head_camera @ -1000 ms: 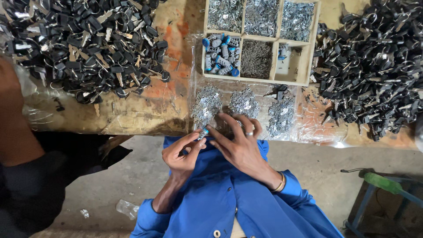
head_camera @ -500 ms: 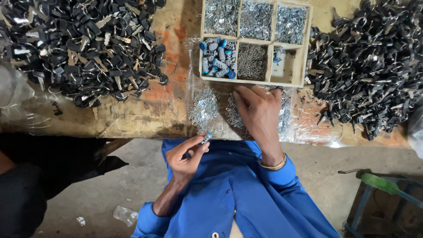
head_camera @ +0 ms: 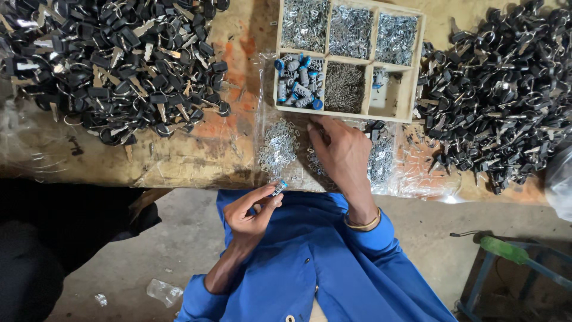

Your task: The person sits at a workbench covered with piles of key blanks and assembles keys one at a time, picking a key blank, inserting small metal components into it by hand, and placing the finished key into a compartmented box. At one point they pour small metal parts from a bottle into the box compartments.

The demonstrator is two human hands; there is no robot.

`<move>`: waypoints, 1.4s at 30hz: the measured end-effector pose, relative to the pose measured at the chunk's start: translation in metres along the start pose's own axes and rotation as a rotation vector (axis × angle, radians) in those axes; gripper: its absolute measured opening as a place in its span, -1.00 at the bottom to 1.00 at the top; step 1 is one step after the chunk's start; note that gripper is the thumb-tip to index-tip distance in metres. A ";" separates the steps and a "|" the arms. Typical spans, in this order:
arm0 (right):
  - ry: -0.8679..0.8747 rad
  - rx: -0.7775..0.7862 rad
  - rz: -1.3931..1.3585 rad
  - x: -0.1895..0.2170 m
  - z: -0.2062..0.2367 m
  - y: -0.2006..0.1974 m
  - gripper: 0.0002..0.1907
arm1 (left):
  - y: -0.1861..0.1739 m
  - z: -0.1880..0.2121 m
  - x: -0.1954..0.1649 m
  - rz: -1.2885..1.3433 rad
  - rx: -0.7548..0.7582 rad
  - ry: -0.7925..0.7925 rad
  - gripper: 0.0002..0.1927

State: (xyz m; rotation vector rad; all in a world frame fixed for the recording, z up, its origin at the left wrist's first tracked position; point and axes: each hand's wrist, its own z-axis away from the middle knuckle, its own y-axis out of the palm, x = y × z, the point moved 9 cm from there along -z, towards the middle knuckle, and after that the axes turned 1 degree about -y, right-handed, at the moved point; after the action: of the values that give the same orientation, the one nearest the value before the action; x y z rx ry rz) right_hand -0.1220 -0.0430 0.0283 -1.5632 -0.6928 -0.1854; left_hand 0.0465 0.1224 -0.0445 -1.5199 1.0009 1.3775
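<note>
Small cylinder, silver with blue tip (head_camera: 279, 188) — pinched between fingertips of left hand (head_camera: 250, 214), held just off the table edge (head_camera: 196, 173). Right hand (head_camera: 341, 154) — palm down, fingers spread on loose metal pieces (head_camera: 279, 146) below the wooden compartment tray (head_camera: 411, 89). Black key heaps (head_camera: 113, 65) flank both sides.

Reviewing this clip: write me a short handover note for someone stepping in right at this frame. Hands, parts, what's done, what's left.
Left hand: pinches a small cylinder with a blue end, held above the lap at the bench edge.
Right hand: palm down on the clear plastic sheet, fingertips in the loose metal clips just below the wooden tray; whether it grips one cannot be seen.
Parts: more blue-ended cylinders in the tray's lower left compartment; key piles on both sides.
Done: one cylinder in hand.
Left: nothing visibly fitted to it.
</note>
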 end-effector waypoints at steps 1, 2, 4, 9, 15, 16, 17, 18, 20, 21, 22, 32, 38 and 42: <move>0.002 0.006 -0.006 0.001 0.000 0.001 -0.82 | 0.000 0.000 0.000 0.003 0.000 -0.005 -0.75; 0.004 0.013 -0.011 0.003 0.000 0.002 -0.80 | 0.000 0.000 0.000 0.006 0.000 -0.011 -0.75; 0.062 0.078 -0.024 0.001 0.002 0.007 -0.77 | -0.001 -0.001 0.000 0.007 -0.001 -0.019 -0.75; 0.064 0.192 -0.128 0.011 0.017 0.009 -0.77 | -0.002 -0.001 -0.003 0.001 -0.003 -0.036 -0.77; -0.058 0.255 -0.138 0.028 0.043 0.004 -0.72 | -0.005 -0.002 -0.007 0.006 -0.017 -0.014 -0.76; -0.081 0.257 -0.143 0.030 0.048 0.002 -0.72 | -0.005 -0.002 -0.007 0.002 -0.016 -0.014 -0.76; -0.103 0.258 -0.147 0.032 0.053 0.000 -0.71 | -0.004 -0.002 -0.007 -0.001 -0.015 -0.014 -0.76; -0.107 0.269 -0.118 0.031 0.057 0.000 -0.70 | -0.004 -0.002 -0.007 -0.004 -0.013 -0.015 -0.75; -0.118 0.290 -0.062 0.028 0.065 0.000 -0.67 | -0.003 -0.002 -0.008 0.004 -0.010 -0.013 -0.75; -0.149 0.279 -0.045 0.028 0.068 -0.002 -0.69 | -0.003 -0.002 -0.008 0.009 -0.009 -0.013 -0.75; -0.178 0.267 -0.028 0.027 0.071 -0.002 -0.72 | -0.002 -0.002 -0.008 0.005 -0.006 -0.013 -0.75; -0.192 0.145 -0.194 0.007 0.097 -0.004 -0.80 | 0.012 -0.003 -0.004 0.028 0.079 -0.042 -0.75; 0.001 0.126 -0.571 -0.007 0.102 -0.001 -0.84 | 0.023 -0.001 -0.002 0.046 0.122 -0.072 -0.73; 0.040 0.210 -0.863 -0.004 0.104 0.016 -0.86 | 0.027 0.001 -0.008 0.037 0.158 -0.026 -0.73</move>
State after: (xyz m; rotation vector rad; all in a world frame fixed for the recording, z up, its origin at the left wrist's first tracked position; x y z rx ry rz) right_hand -0.1471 0.0553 -0.0012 -0.9765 -1.2795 -0.7521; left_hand 0.0206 0.1145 -0.0381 -1.3698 1.0999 1.3086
